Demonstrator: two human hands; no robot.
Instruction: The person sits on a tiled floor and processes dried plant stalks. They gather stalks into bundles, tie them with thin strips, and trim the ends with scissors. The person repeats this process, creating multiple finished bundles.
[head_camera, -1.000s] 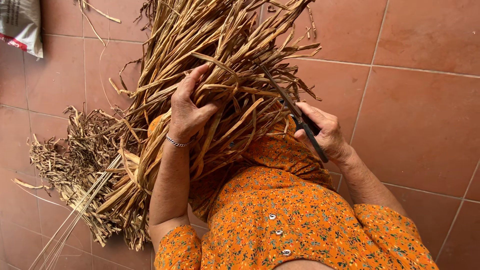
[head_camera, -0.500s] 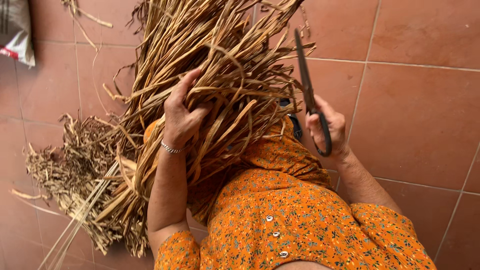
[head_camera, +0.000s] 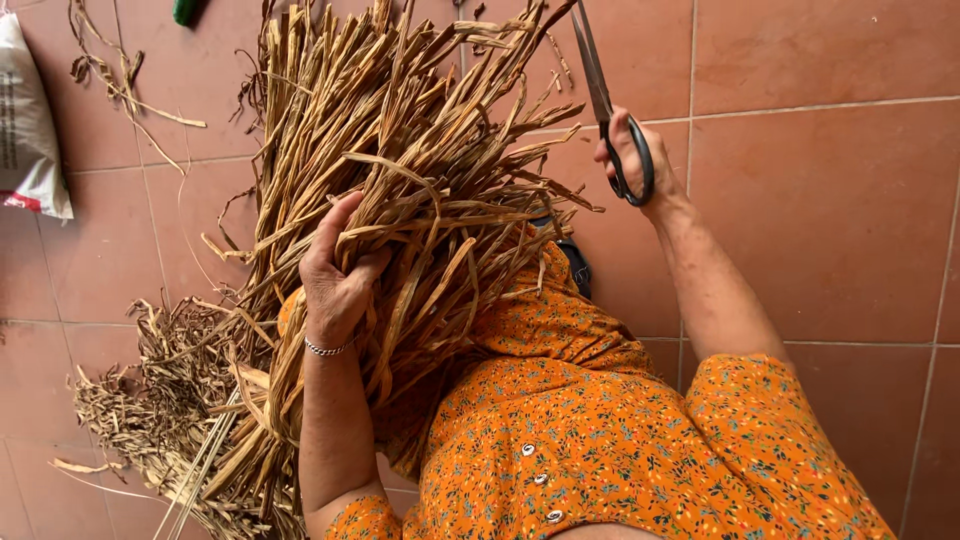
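Centrally, left hand (head_camera: 335, 280) grips the dried-leaf bundle (head_camera: 400, 170); right hand (head_camera: 630, 150), upper right, clasps closed black-handled scissors (head_camera: 605, 95) just beside its tips.

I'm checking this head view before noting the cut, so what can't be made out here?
- Scissors: blade tips cut off by the top edge; handle loops partly covered by the right hand.
- Left hand: fingers buried in the bundle of dried stalks.
- Stalk ends: upper ones cut off by the top edge, lower ones by the bottom edge.
- Green object: mostly cropped at the top edge.
- White sack: cropped at the left edge.
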